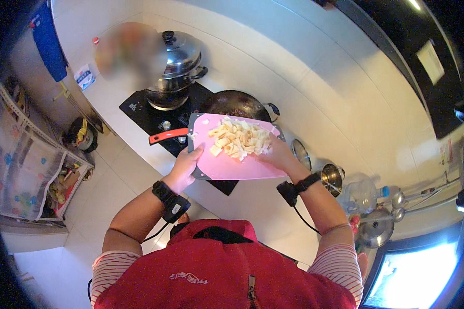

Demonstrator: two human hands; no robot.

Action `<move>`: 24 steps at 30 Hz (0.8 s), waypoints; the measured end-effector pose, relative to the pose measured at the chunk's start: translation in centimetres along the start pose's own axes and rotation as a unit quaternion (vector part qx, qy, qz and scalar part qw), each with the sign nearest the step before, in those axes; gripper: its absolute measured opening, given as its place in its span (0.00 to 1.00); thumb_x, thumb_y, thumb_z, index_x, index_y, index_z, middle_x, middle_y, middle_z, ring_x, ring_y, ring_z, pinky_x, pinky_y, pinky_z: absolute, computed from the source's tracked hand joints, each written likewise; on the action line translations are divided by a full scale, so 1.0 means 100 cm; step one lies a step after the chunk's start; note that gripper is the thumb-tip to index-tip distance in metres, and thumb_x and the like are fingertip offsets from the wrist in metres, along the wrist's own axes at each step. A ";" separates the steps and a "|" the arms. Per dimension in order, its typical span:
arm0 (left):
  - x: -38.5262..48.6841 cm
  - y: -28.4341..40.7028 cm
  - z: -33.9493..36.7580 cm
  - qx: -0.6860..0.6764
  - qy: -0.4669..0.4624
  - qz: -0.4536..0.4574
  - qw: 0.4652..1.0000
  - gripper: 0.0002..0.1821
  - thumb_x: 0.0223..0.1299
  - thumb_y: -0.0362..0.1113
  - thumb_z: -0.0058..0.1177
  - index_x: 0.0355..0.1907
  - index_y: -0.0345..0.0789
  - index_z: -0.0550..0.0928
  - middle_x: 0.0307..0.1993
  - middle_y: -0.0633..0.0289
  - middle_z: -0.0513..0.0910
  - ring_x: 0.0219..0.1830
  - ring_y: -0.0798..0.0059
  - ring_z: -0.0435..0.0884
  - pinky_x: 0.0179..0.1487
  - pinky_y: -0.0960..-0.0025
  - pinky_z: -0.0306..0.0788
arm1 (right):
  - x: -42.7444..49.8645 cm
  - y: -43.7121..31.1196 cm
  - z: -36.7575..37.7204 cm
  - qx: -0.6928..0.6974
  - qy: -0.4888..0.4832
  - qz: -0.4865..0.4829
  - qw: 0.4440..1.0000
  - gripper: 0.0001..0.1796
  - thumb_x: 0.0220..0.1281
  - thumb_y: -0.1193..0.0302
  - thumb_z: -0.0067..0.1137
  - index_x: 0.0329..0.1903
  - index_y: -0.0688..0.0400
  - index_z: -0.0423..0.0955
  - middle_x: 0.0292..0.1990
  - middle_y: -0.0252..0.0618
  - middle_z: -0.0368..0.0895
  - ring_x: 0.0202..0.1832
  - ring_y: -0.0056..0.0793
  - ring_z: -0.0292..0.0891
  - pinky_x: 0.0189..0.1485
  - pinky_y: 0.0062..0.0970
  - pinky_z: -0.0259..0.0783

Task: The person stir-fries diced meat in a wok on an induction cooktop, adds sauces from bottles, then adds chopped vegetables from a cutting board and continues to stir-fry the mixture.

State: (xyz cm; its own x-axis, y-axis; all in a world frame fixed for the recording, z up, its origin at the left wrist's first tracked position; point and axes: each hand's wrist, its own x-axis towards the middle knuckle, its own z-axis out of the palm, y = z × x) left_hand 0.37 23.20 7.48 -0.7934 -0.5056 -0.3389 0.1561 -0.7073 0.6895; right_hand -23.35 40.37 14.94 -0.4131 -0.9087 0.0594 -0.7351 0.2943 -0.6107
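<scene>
My left hand [185, 166] grips the left edge of a pink cutting board [220, 170] with dark grey corners, thumb on top. Pale chopped pieces of food [236, 139] are heaped over the board's upper middle and right. My right hand [274, 154] lies over the board's right part, its fingers against the pieces; whether it also grips the board is unclear. Beyond the board sits a dark wok [236, 102], its near side hidden by the board. A red handle [168, 136] juts out from the board's left side; what it joins is hidden.
A lidded steel pot [178, 73] stands on the black cooktop [139, 108], left of the wok. Along the wall at right are a glass lid [301, 154], a steel pot [331, 177] and a clear plastic jug [361, 195]. A covered rack [27, 174] stands at far left.
</scene>
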 end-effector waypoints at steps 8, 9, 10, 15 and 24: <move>0.055 0.006 -0.029 -0.028 0.002 -0.032 0.999 0.19 0.69 0.39 0.48 0.56 0.30 0.72 0.49 0.55 0.80 0.46 0.66 0.82 0.50 0.62 0.78 | 0.111 0.039 0.047 0.006 -0.145 0.207 0.968 0.28 0.46 0.65 0.73 0.49 0.66 0.76 0.41 0.44 0.80 0.37 0.28 0.78 0.36 0.25 0.74; 0.059 0.006 -0.031 -0.035 0.013 -0.053 0.998 0.18 0.69 0.38 0.47 0.56 0.30 0.72 0.49 0.55 0.80 0.46 0.66 0.82 0.50 0.62 0.78 | 0.119 0.043 0.051 0.013 -0.127 0.253 0.959 0.30 0.46 0.65 0.74 0.52 0.66 0.75 0.40 0.43 0.80 0.35 0.26 0.77 0.34 0.23 0.74; 0.062 0.005 -0.032 -0.036 0.014 -0.050 0.998 0.17 0.69 0.35 0.45 0.56 0.29 0.72 0.49 0.54 0.80 0.46 0.65 0.82 0.51 0.61 0.78 | 0.126 0.044 0.052 0.073 -0.093 0.241 0.963 0.32 0.47 0.65 0.74 0.54 0.67 0.72 0.40 0.43 0.79 0.34 0.26 0.77 0.34 0.24 0.74; 0.074 0.004 -0.029 -0.056 0.016 -0.093 0.994 0.16 0.68 0.33 0.45 0.55 0.28 0.71 0.47 0.54 0.80 0.46 0.63 0.82 0.52 0.60 0.77 | 0.107 0.015 0.028 -0.028 0.004 0.228 0.973 0.43 0.49 0.64 0.73 0.63 0.70 0.61 0.37 0.41 0.77 0.33 0.27 0.76 0.35 0.25 0.74; 0.085 -0.003 -0.012 -0.039 -0.010 -0.113 0.993 0.15 0.67 0.33 0.47 0.54 0.32 0.73 0.46 0.56 0.80 0.46 0.65 0.82 0.50 0.59 0.77 | 0.120 -0.002 0.079 -0.089 -0.122 0.225 0.963 0.45 0.43 0.62 0.75 0.61 0.72 0.63 0.41 0.53 0.79 0.41 0.32 0.79 0.38 0.28 0.75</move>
State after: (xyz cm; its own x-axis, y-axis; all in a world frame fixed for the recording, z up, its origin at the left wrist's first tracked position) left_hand -5.69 18.53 3.59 -0.8247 -0.3208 -0.4657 0.0172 -0.8374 0.5463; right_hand -23.89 27.09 9.51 -0.5888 -0.7137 -0.3795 -0.6013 0.7005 -0.3845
